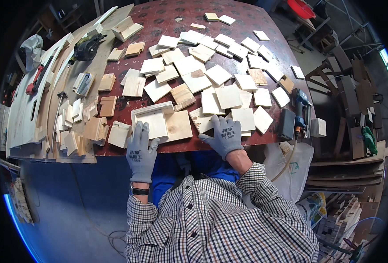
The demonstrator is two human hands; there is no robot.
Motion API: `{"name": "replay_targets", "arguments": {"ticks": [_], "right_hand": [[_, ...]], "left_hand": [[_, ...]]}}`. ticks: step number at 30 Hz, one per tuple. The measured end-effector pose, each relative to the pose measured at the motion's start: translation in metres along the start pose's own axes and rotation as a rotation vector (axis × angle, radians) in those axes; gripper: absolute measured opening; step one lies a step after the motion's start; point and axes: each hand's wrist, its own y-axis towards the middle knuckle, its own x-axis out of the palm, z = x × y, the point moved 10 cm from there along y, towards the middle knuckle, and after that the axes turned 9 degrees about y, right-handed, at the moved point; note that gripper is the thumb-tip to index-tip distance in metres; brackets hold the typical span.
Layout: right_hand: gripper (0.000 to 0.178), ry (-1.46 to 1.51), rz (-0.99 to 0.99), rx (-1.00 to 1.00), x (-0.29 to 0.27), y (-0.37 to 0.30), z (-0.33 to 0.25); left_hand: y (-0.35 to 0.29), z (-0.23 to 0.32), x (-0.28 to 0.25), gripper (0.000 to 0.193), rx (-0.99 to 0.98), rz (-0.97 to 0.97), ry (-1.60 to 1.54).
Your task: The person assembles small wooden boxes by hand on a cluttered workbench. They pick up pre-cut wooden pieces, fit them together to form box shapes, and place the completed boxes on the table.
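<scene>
A small open wooden box (152,109) of pale boards lies at the near edge of the red table. My left hand (141,155), in a grey glove, touches its near left corner with fingers stretched and thumb apart. Against the box's right side is a square board (178,125). Farther right, my right hand (224,136), also gloved, has its thumb and fingers spread over a pale wood piece (198,117) with a dark mark. Its fingertips rest at that piece's right side, near a square wood block (243,118). Neither hand is closed round anything.
Many loose square wood pieces (187,65) cover the red table (167,17). A nail gun (300,107) with a hose lies at the right edge. On the left board are offcuts (95,129), a hammer (61,95), a black-green tool (86,47) and a red tool (35,79).
</scene>
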Motion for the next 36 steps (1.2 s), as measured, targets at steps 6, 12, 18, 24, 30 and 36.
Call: {"name": "replay_targets", "arguments": {"ticks": [6,12,18,24,30,36], "right_hand": [[0.090,0.031,-0.029,0.104,0.015,0.011,-0.002],[0.085,0.441,0.089,0.084,-0.004,0.005,0.012],[0.098,0.588,0.218,-0.181,-0.014,-0.018,0.009],[0.100,0.668,0.208,-0.302,-0.024,-0.022,-0.020],[0.097,0.686,0.206,-0.370,-0.037,-0.007,-0.070],[0.081,0.692,0.094,-0.486,-0.021,0.028,-0.114]], "left_hand": [[0.000,0.002,0.001,0.061,-0.008,0.012,-0.003],[0.000,-0.001,0.002,0.062,-0.024,-0.005,-0.017],[0.000,0.001,0.002,0.062,-0.016,0.003,-0.007],[-0.001,0.000,0.003,0.069,-0.017,-0.018,-0.009],[-0.003,-0.005,0.000,0.086,-0.065,0.027,-0.112],[-0.005,-0.012,0.005,0.097,-0.140,-0.042,-0.264]]}}
